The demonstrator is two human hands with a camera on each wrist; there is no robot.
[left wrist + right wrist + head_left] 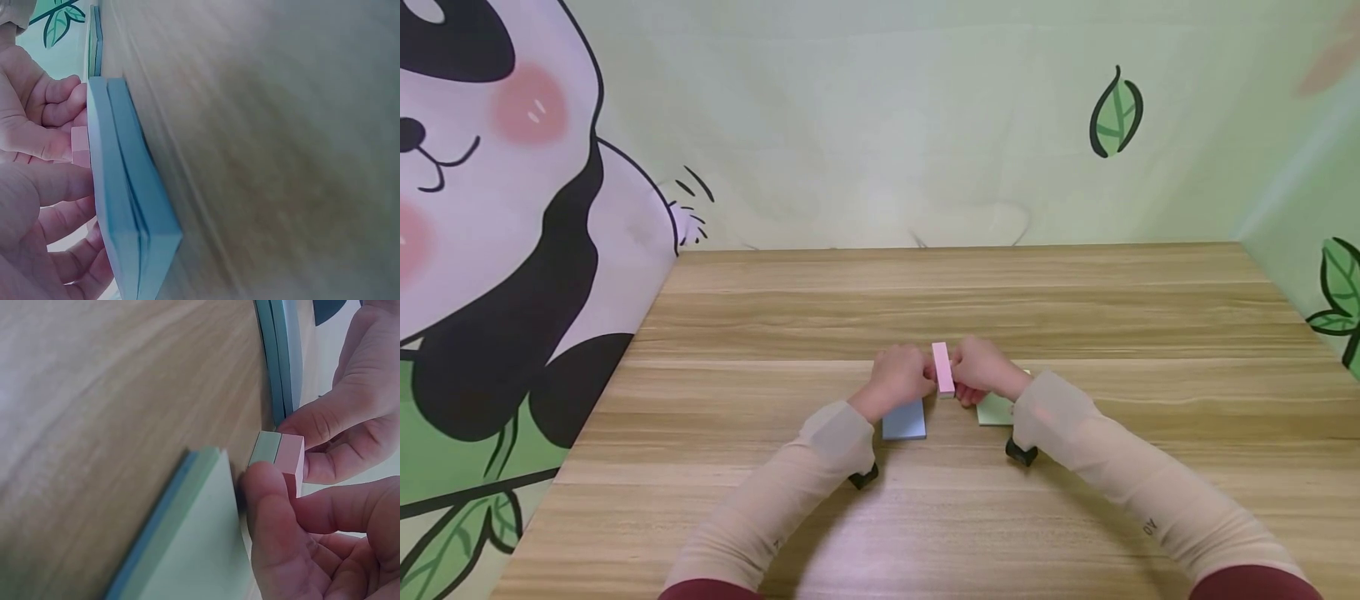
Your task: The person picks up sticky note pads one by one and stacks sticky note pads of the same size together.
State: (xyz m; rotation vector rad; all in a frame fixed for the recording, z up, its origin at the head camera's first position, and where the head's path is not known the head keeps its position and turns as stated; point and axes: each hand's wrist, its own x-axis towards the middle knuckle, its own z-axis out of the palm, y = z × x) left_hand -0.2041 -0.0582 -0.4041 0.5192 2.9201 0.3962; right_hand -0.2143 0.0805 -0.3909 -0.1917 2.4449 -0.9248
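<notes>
A small pink pad of sticky notes (942,368) is held just above the wooden table (925,308), pinched from both sides. My left hand (922,380) grips its left side and my right hand (959,377) grips its right side. In the right wrist view the pink pad (289,456) shows a green layer at one edge, with my right thumb (272,519) against it. A blue pad (904,421) lies flat under my left wrist, and it fills the left wrist view as the blue pad (128,194). A green pad (995,410) lies flat under my right hand.
Printed fabric walls close in the table on the left, back and right, with a panda print (490,208) on the left. The wood surface stretches wide on both sides of the hands and toward the back edge (955,247).
</notes>
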